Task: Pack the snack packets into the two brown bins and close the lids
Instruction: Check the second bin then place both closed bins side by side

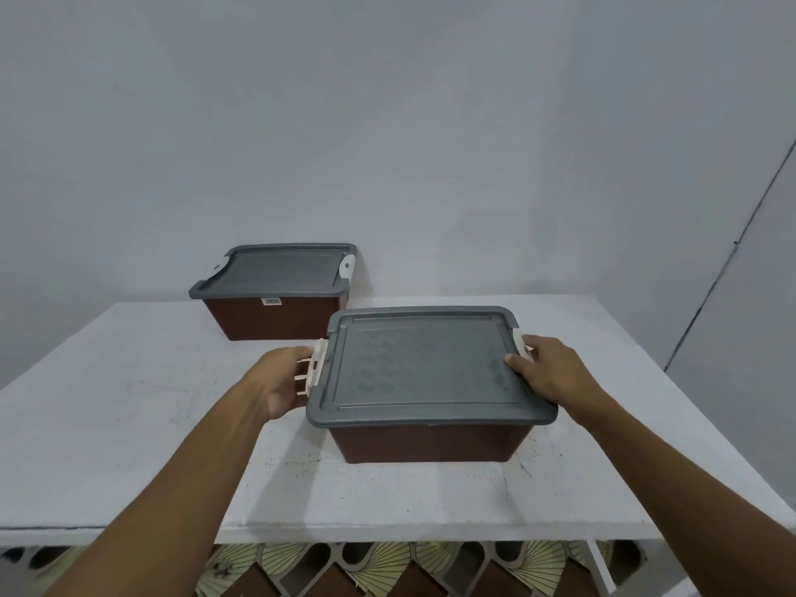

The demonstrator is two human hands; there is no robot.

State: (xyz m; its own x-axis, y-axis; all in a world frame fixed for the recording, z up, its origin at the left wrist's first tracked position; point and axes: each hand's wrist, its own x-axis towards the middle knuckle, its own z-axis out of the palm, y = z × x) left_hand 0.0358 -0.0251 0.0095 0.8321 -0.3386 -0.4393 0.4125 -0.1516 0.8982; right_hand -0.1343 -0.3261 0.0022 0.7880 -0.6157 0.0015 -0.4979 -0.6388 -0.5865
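Two brown bins with grey lids stand on a white table (129, 424). The near bin (430, 441) sits at centre right, its grey lid (426, 368) lying flat on top. My left hand (280, 381) grips the cream latch (316, 368) on its left side. My right hand (547, 372) holds the right latch (523, 344), thumb resting on the lid's edge. The far bin (275, 321) stands at the back against the wall, its lid (280, 269) on and white latches flipped up. No snack packets are visible.
A plain grey wall (387, 122) rises right behind the table. The table's front edge (344, 532) runs across the bottom of the view, with a patterned floor (387, 570) below it.
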